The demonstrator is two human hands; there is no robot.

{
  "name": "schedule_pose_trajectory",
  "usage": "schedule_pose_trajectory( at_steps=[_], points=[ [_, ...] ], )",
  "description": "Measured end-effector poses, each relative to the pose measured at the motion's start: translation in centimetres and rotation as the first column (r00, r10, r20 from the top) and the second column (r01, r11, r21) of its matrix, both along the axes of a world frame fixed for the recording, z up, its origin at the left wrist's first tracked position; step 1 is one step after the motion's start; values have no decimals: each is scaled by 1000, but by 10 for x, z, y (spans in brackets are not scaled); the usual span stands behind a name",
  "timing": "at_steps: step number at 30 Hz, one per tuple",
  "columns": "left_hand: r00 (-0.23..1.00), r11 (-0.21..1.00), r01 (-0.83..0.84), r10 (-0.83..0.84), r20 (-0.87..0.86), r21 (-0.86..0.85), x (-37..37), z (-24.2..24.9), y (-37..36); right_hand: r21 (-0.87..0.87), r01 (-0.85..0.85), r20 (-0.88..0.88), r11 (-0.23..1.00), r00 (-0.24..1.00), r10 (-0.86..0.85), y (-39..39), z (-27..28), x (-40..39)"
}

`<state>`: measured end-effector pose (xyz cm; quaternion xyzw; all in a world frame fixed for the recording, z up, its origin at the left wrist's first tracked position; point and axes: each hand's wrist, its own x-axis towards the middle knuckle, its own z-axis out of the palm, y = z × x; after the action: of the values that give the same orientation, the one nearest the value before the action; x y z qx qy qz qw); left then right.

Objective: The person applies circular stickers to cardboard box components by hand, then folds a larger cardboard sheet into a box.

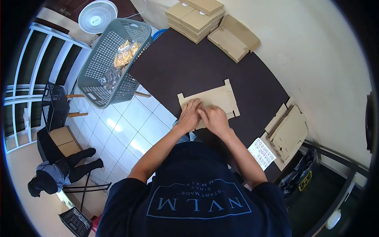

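Observation:
A partly folded cardboard box (215,98) lies on the dark brown table in front of me, its tabs sticking out at the corners. On its near left part rests my left hand (190,115), fingers stretched out over the board. My right hand (215,118) is right beside it, the thumb side close to the left fingers. Its fingers are curled down onto the near edge of the cardboard. The fingertips of the right hand are partly hidden.
Closed cardboard boxes (195,19) are stacked at the far edge by an open box (233,37). Flat box blanks (288,132) and a sticker sheet (261,153) lie to the right. A grey basket (94,63) holds bagged food (125,53). A person (59,172) sits at left.

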<state>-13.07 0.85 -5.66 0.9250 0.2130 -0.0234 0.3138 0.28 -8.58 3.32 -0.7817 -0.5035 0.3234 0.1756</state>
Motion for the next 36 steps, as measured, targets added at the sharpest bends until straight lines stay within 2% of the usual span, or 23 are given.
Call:
schedule_pose_trajectory(
  at_steps=[1, 3, 4, 6, 8, 10, 13, 15, 16, 20, 21, 23, 24, 25, 26, 27, 29, 30, 34, 36],
  points=[
    [1000, 1000, 3, -3, 0, 1, 0, -1, -2, 1, 3, 0, 1000, 1000, -3, 9, -16, 1],
    [996, 979, -52, 36, 85, 198, -2, -1, -10, 408, -136, 218, 903, 975, 48, 25, -60, -1],
    [992, 977, -92, 73, 105, 190, -4, -2, -13, 410, -134, 215, 902, 976, 47, 29, -70, -3],
    [993, 973, -91, 72, 94, 214, -4, -4, -17, 224, -157, 140, 962, 982, 127, 34, -87, -5],
    [994, 969, -90, 72, 84, 232, -3, -2, -18, 242, -172, 176, 955, 976, 131, 27, -98, -4],
    [992, 934, 33, 12, -124, 357, -4, -3, -19, 257, -193, 210, 947, 968, 140, 22, -97, 5],
    [991, 952, 1, 39, -125, 306, -1, 3, -20, 168, -199, 278, 965, 949, 147, 13, -98, 32],
    [996, 950, -24, 50, -75, 313, -1, 0, -21, 104, -174, 472, 979, 875, 106, 0, -104, 54],
    [998, 946, -52, 63, -23, 319, 0, -1, -21, 101, -161, 485, 982, 870, 93, -8, -103, 65],
    [997, 952, -66, 71, -9, 299, 3, 3, -19, 110, -162, 478, 981, 874, 91, -20, -93, 87],
    [997, 969, -73, 78, -12, 236, 4, 8, -17, 112, -163, 483, 980, 871, 90, -20, -89, 88],
    [996, 980, -84, 86, -6, 180, 7, 18, -7, 172, 22, 261, 985, 963, -67, -16, -82, 95],
    [990, 989, -133, 135, -26, 71, 10, 27, 0, 178, 19, 266, 984, 962, -67, -17, -72, 97],
    [982, 982, -182, 180, -54, -39, 10, 31, 6, 232, 133, 205, 964, 962, -182, -20, -60, 98],
    [978, 979, -206, 206, 19, 9, 9, 29, 10, 274, 248, 136, 929, 947, -293, -24, -53, 100],
    [979, 979, -204, 203, 18, 8, 5, 33, 16, 273, 250, 135, 929, 946, -295, -29, -54, 103],
    [1000, 1000, -23, 22, 19, 11, -3, 49, 25, 189, 435, -160, 880, 898, -410, -43, -63, 114],
    [999, 999, 2, 0, -51, 49, -7, 54, 24, 314, 393, -173, 864, 919, -355, -52, -83, 121],
    [999, 1000, -18, 18, -29, 16, -12, 35, 41, 299, 345, -141, 890, 938, -317, -61, -85, 123],
    [994, 982, -109, 112, 5, -155, -5, 31, 60, 217, 496, -295, 841, 855, -428, -61, -83, 125]
  ],
)
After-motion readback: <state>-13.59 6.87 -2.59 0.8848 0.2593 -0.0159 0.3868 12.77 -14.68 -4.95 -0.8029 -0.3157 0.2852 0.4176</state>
